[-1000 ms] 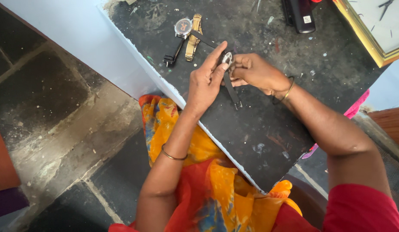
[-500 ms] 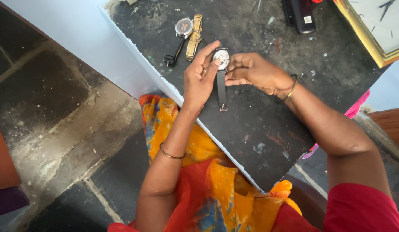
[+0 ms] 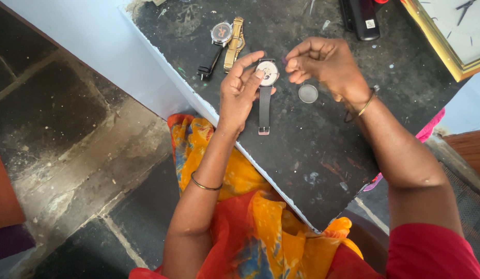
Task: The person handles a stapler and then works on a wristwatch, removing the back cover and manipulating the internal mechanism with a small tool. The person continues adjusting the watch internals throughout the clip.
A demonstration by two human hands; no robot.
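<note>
Head view: looks straight down on a dark, scuffed worktop (image 3: 312, 155) with a pale edge, the person's two forearms coming in from the bottom of the frame.
Left hand (image 3: 240, 90): fingers curled round the case of a wristwatch (image 3: 267, 73), thumb and forefinger on either side of its pale round dial, so the hand is closed on the watch.
Wristwatch: near the middle of the worktop, dial upward; its dark strap (image 3: 264, 111) hangs toward 6 o'clock and ends in a small buckle resting on the worktop.
Right hand (image 3: 322, 64): at 3 o'clock from the dial, just beside it, fingertips pinched narrowly together; whether anything small sits between them cannot be told.
Round disc (image 3: 308, 93): small, greyish, like a watch back or crystal, lying flat on the worktop at 4 o'clock from the dial, below the right hand and apart from it.
Other watches: a dark-strapped one (image 3: 218, 36) and a gold-bracelet one (image 3: 234, 44) lie side by side, touching, at 11 o'clock from the held watch.
Black case (image 3: 361, 18): at the top edge, 1 o'clock from the hands.
Wall clock (image 3: 452, 31): gold-framed, white-faced, at the top right corner.
Wrists: a thin bangle on each (image 3: 206, 185).
Floor (image 3: 59, 129): dark stone slabs to the left of the worktop.
</note>
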